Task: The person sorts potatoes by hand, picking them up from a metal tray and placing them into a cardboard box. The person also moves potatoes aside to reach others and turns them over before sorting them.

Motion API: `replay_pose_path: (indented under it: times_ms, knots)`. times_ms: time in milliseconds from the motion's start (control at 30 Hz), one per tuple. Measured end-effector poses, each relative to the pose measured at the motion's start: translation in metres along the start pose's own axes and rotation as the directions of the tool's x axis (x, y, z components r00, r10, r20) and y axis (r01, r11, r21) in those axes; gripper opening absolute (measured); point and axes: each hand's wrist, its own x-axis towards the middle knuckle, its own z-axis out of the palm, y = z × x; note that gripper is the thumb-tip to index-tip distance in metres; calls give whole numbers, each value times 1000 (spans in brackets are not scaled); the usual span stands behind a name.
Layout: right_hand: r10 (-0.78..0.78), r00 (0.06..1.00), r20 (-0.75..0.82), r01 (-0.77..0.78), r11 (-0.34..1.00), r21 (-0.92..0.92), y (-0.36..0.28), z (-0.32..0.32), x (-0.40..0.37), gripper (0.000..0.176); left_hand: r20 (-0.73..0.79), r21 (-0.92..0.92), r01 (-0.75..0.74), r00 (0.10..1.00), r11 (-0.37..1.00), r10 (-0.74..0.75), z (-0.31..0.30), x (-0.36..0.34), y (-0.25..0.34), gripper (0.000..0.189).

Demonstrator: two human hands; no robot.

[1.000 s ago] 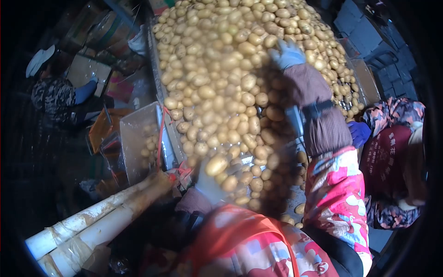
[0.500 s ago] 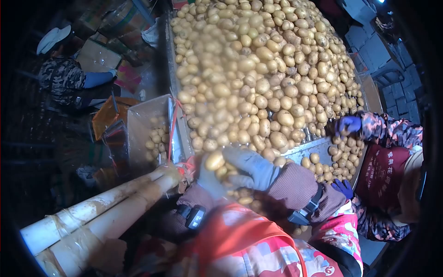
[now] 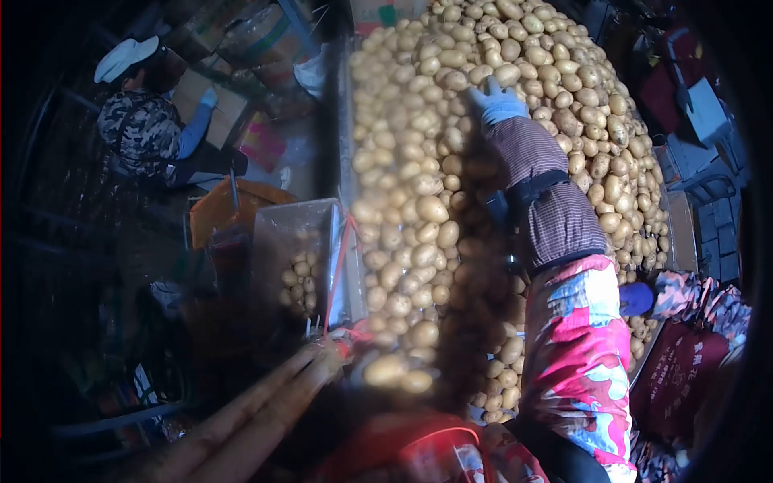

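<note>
My right hand [image 3: 499,103], in a pale blue glove, reaches far forward onto the large heap of potatoes [image 3: 555,76]. Its fingers are spread, touching potatoes near the top of the heap, and no potato shows in its grasp. I cannot make out my left hand in the dark area near my body. Two blurred potatoes [image 3: 385,370] appear large and close, low in the view; what supports them is hidden. Smaller potatoes [image 3: 503,386] lie in shadow beside my right sleeve.
A plastic-lined box [image 3: 270,233] with several potatoes stands left of the heap, by taped poles [image 3: 266,394] and a red strap [image 3: 340,262]. A seated person [image 3: 141,125] in a cap is at the left. At the right, another person's purple-gloved hand [image 3: 636,299] is beside the potatoes.
My right hand has moved from near my body forward onto the heap, opening. My left hand, earlier beside potatoes, no longer shows. The view has shifted, and the seated person's arm is raised.
</note>
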Motion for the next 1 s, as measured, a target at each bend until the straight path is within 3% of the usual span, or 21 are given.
replay_pose_path:
  times_ms: [67, 133, 233, 333, 367, 500, 633, 833, 933, 1000]
  knots:
    - [-35, 999, 31, 32, 995, 99, 8, -1, 3, 68, -4, -12, 12, 1000, 1000, -12, 1, 2, -3, 42]
    - [-42, 995, 88, 38, 998, 40, 2, -36, -7, 63, -1, -18, 17, 1000, 1000, -17, 4, 5, -2, 42]
    - [-36, 985, 169, 42, 999, -32, -3, -35, 0, 50, 16, -18, 9, 1000, 1000, -8, 4, 4, -4, 42]
    - [-26, 996, 88, 25, 1000, 12, -4, -6, 1, 52, 27, 0, -4, 1000, 1000, 4, 4, -1, -7, 42]
    - [-95, 996, 6, 95, 990, -100, -3, 4, -1, 44, 34, -1, -8, 999, 1000, 8, 4, -2, -7, 42]
    - [-92, 969, 227, 79, 995, 65, 10, -16, 8, 45, 49, 7, -33, 998, 999, 33, 7, -7, -11, 42]
    - [-95, 988, 121, 88, 994, 63, 10, -4, 12, 48, 74, 10, -45, 996, 999, 44, 9, -12, -16, 42]
    - [41, 987, 157, -66, 985, 160, 20, 1, -42, 53, 130, 27, -98, 987, 995, 93, 13, -26, -18, 43]
    - [-98, 976, 194, 94, 995, 29, 5, -28, -108, 46, 175, 24, -127, 977, 992, 121, 17, -41, -23, 44]
    - [-137, 985, 100, 136, 990, 20, 5, 10, -140, 37, 190, -11, -123, 974, 992, 123, 25, -53, -29, 44]
